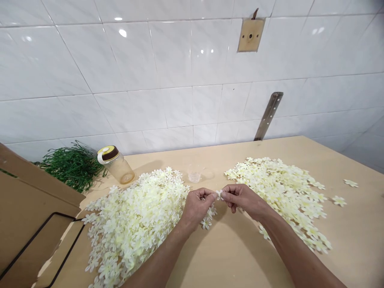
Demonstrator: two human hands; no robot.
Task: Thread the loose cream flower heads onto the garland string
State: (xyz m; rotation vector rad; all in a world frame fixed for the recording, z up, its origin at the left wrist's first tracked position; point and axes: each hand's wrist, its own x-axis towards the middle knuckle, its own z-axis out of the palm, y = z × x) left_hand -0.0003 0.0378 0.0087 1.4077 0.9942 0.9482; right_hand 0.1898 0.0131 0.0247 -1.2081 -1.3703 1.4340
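Observation:
A small white artificial flower (219,195) is pinched between my two hands above the middle of the table. My left hand (198,204) grips it from the left with thumb and forefinger; my right hand (240,196) has it from the right in the same way. Beside my left hand lies a tall heap of pale yellow-white artificial flowers (147,204), partly covered by my forearm. A flatter spread of similar flowers (288,188) lies to the right, beyond my right forearm. Just behind my hands stands a small clear cup (194,176).
A clear bottle (120,168) with a yellow and brown lid stands at the back left, beside bunched green stems (72,166). A cardboard box (36,192) and black wire frame (33,236) occupy the left edge. A tiled wall (174,108) bounds the table's back.

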